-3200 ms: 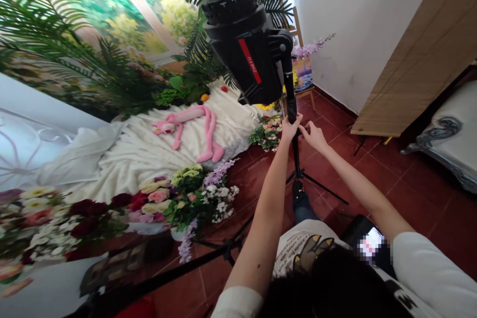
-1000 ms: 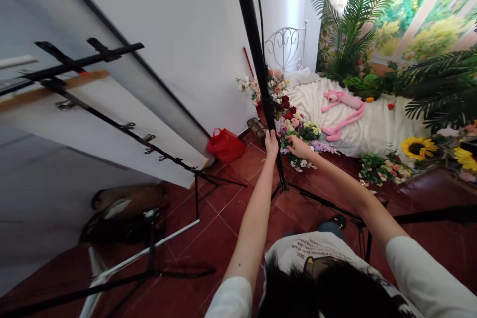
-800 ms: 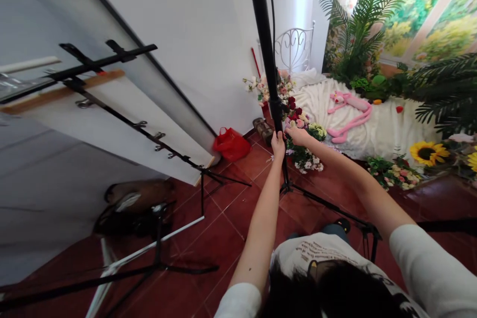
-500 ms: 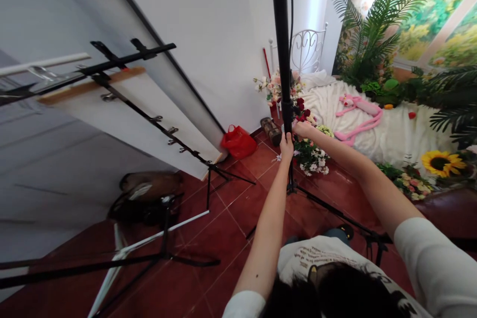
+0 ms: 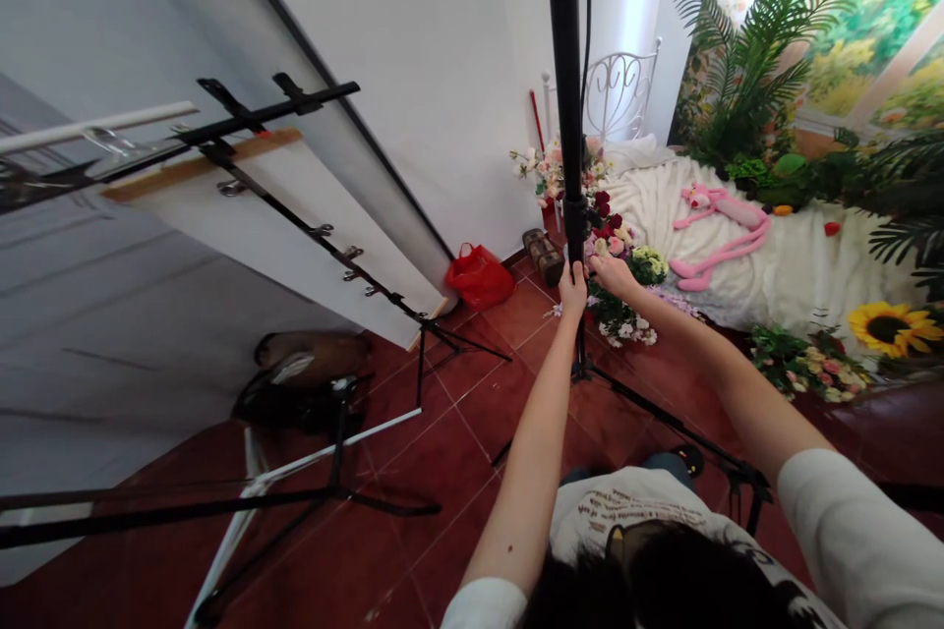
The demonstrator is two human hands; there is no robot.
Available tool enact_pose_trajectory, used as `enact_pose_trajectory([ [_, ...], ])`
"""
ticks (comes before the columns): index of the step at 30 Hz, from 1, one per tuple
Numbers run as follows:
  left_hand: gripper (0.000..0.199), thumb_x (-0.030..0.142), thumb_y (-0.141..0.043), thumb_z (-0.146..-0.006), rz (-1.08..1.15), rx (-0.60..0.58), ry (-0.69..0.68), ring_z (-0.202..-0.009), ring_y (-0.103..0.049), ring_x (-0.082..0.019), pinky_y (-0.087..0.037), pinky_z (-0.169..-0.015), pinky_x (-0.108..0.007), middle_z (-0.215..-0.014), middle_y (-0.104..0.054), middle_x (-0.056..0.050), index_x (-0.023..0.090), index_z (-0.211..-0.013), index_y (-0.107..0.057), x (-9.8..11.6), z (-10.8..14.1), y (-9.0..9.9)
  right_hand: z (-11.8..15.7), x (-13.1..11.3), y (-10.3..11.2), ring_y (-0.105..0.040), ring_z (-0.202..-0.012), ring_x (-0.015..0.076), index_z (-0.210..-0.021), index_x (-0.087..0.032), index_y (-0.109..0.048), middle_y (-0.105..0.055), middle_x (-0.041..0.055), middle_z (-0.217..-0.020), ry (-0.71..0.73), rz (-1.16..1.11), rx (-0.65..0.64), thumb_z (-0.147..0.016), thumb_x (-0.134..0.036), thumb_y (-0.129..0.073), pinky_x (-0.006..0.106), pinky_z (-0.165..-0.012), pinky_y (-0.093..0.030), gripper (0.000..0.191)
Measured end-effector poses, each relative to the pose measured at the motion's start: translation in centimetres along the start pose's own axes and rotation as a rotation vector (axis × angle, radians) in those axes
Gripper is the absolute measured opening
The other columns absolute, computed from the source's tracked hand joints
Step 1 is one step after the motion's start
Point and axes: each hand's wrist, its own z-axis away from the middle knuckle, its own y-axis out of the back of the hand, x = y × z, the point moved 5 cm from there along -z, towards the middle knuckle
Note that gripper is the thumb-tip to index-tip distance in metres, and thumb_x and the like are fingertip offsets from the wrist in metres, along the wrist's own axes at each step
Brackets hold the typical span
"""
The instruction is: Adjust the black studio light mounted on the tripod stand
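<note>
A tall black stand pole (image 5: 564,69) rises in front of me, its legs spread on the red tiles. My left hand (image 5: 573,289) is wrapped round the pole, below a collar joint. Close beside it on the right, my right hand (image 5: 612,273) has its fingers curled at the pole's side, near the joint; what they pinch is too small to make out. A black cable hangs along the upper pole. Behind my hands are red and pink artificial flowers (image 5: 616,244) and white blossoms (image 5: 626,328).
On the left, a white board (image 5: 324,265) hangs clipped to black stands. A red bag (image 5: 481,276) sits by the wall. Right of the pole, a pink plush toy (image 5: 727,208) lies on a white blanket (image 5: 800,260), near a sunflower (image 5: 889,326) and palm leaves. Stand legs cross the floor.
My right hand has shifted slightly down and right, and a small gap now shows between it and the pole. My left hand stays round the pole. The whole view has shifted a little.
</note>
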Motion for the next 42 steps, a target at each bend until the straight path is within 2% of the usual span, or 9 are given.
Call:
enact_pose_trajectory([
  [3,0.060,0.078,-0.033,-0.090,0.004,0.002,-0.002,-0.063,-0.052,-0.015,-0.046,-0.068,-0.030,-0.069,-0.054,-0.002,0.023,-0.075,-0.051,0.0,0.1,0.0,0.5,-0.4,-0.8,-0.066,-0.110,0.0276,-0.122,-0.010,-0.057,-0.068,0.0193,-0.119,-0.039,-0.009,0.010,-0.098,-0.014,-0.038,0.031,-0.085,-0.051,0.030],
  [7,0.060,0.077,-0.032,-0.091,0.011,-0.008,0.000,-0.064,-0.053,-0.015,-0.046,-0.069,-0.029,-0.070,-0.054,-0.001,0.022,-0.075,-0.050,-0.1,0.1,0.0,-0.6,-0.2,-1.0,-0.063,-0.114,0.0299,-0.131,-0.008,-0.050,-0.059,0.0240,-0.132,-0.031,0.001,0.016,-0.099,-0.018,-0.039,0.033,-0.082,-0.053,0.035],
  [12,0.059,0.077,-0.032,-0.090,0.000,-0.014,0.006,-0.067,-0.055,-0.015,-0.047,-0.071,-0.029,-0.071,-0.054,-0.001,0.023,-0.075,-0.050,-0.6,-0.1,-0.1,-0.7,-0.1,-2.3,-0.067,-0.110,0.0270,-0.134,-0.011,-0.049,-0.060,0.0227,-0.132,-0.109,-0.031,-0.097,-0.102,-0.017,-0.029,0.034,-0.084,-0.054,0.038],
  [15,0.058,0.076,-0.032,-0.091,-0.003,0.011,0.008,-0.066,-0.055,-0.015,-0.047,-0.071,-0.029,-0.071,-0.054,-0.001,0.023,-0.078,-0.051,-0.7,0.0,-0.1,0.3,-0.3,-2.9,-0.067,-0.113,0.0265,-0.148,-0.014,-0.035,-0.053,0.0232,-0.143,-0.186,-0.051,-0.032,-0.103,-0.017,-0.023,0.034,-0.082,-0.056,0.047],
  [18,0.057,0.076,-0.033,-0.090,0.011,0.023,0.004,-0.065,-0.055,-0.015,-0.046,-0.069,-0.029,-0.072,-0.055,-0.001,0.023,-0.079,-0.051,-0.6,0.0,-0.1,1.1,-0.5,-3.2,-0.066,-0.115,0.0265,-0.154,-0.017,-0.027,-0.044,0.0220,-0.151,-0.157,-0.056,-0.010,-0.102,-0.016,-0.023,0.033,-0.080,-0.057,0.052],
  [27,0.059,0.077,-0.035,-0.090,0.007,0.007,-0.003,-0.066,-0.055,-0.016,-0.048,-0.073,-0.031,-0.069,-0.056,-0.002,0.022,-0.073,-0.051,-0.3,-0.2,0.0,-0.8,0.9,0.0,-0.064,-0.115,0.0270,-0.127,-0.015,-0.058,-0.059,0.0147,-0.133,0.120,-0.018,-0.183,-0.085,-0.014,-0.061,0.032,-0.087,-0.053,0.042],
  [33,0.059,0.076,-0.034,-0.091,-0.010,0.010,0.003,-0.066,-0.055,-0.016,-0.047,-0.071,-0.031,-0.070,-0.056,-0.002,0.022,-0.074,-0.051,0.0,-0.1,0.0,-0.8,0.5,0.7,-0.066,-0.111,0.0268,-0.119,-0.015,-0.063,-0.067,0.0143,-0.122,0.041,-0.027,-0.092,-0.088,-0.013,-0.058,0.030,-0.085,-0.051,0.031],
  [38,0.058,0.076,-0.033,-0.091,0.007,0.008,0.018,-0.066,-0.055,-0.016,-0.046,-0.071,-0.030,-0.070,-0.055,-0.002,0.022,-0.077,-0.051,-0.3,0.0,-0.1,2.6,-0.2,-1.8,-0.065,-0.116,0.0253,-0.135,-0.012,-0.053,-0.064,0.0164,-0.132,-0.082,-0.144,0.054,-0.094,-0.015,-0.044,0.030,-0.088,-0.052,0.041],
  [42,0.060,0.078,-0.033,-0.089,0.020,0.012,0.008,-0.064,-0.053,-0.015,-0.045,-0.069,-0.028,-0.068,-0.053,-0.001,0.022,-0.076,-0.050,-0.3,-0.1,-0.2,6.2,0.4,-5.8,-0.065,-0.119,0.0276,-0.155,-0.016,-0.034,-0.057,0.0178,-0.145,-0.126,-0.220,-0.068,-0.089,-0.016,-0.053,0.033,-0.092,-0.054,0.068],
])
